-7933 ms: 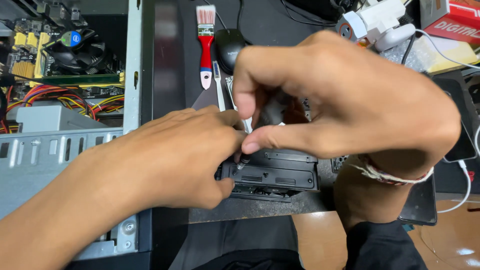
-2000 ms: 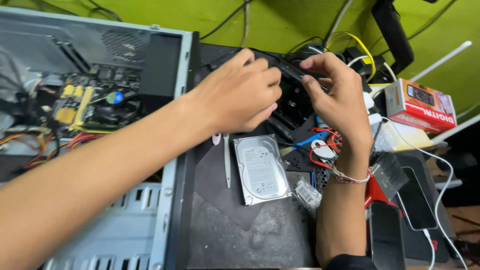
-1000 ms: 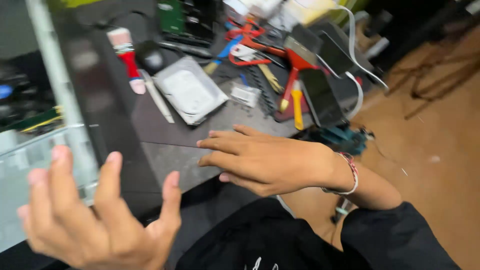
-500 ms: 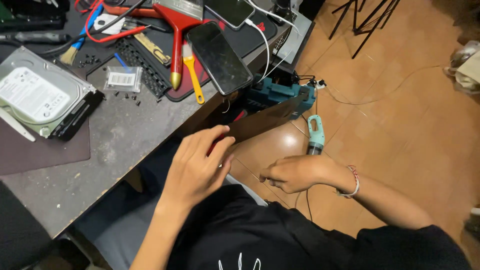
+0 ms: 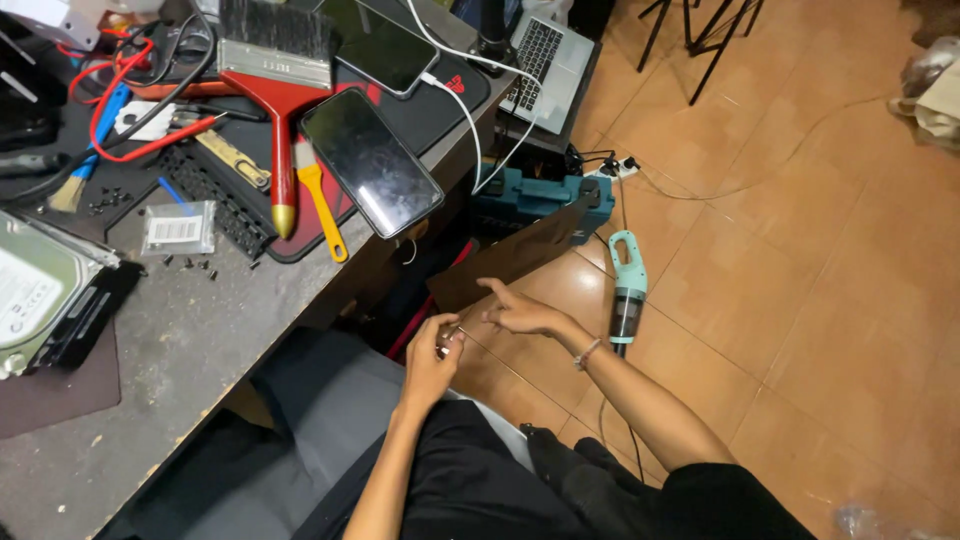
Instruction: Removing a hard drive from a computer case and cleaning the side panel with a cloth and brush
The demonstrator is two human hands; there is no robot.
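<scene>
1. Left hand (image 5: 432, 355) is low, below the table edge and over the person's lap. Its fingers are curled shut around something tiny and shiny, too small to tell what it is.
2. Right hand (image 5: 520, 312) is just beside it, a little higher. Its fingers are stretched out and open, and it holds nothing. A thin band sits on its wrist.
3. On the far left of the grey table (image 5: 200, 340) lies a silver hard drive (image 5: 35, 290), part of it on a dark mat.
4. Next comes a small clear bag (image 5: 178, 228) with tiny black screws scattered near it.
5. A big red brush (image 5: 278, 90) lies beside a small yellow brush (image 5: 320, 200).
6. A black phone (image 5: 372, 162) lies next to them, its screen dark.
7. On the brown tile floor, a teal tool case (image 5: 530, 195) sits close to the table.
8. A light green handheld tool (image 5: 628, 290) lies on the floor, just right of the open hand.
</scene>
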